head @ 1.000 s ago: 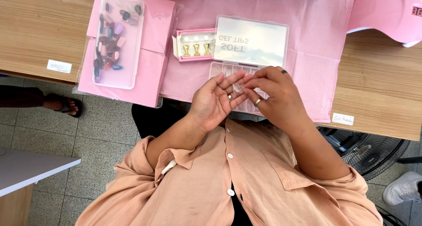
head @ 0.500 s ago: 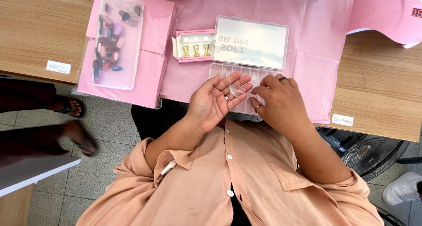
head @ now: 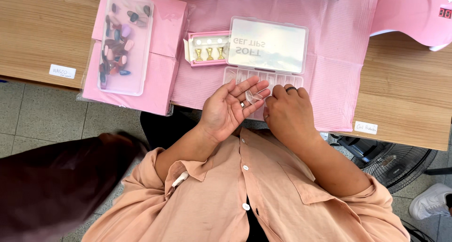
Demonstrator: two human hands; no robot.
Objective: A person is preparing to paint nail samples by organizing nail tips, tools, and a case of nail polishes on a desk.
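My left hand lies palm up over the table's front edge, fingers spread, a ring on one finger. A small clear nail tip rests against its fingertips. My right hand, back up with a dark ring, pinches that tip from the right. Both hands hover just in front of an open clear compartment box, whose frosted lid is folded back on the pink mat.
A small pink box with three gold stands sits left of the lid. A clear case of coloured nail tips lies on pink packets. A pink lamp is far right. Another person's dark-clothed limb is lower left; a fan stands under the table.
My right hand slid a little right and down off my left palm, and my left fingers spread flatter. A dark-clothed person has moved in at the lower left.
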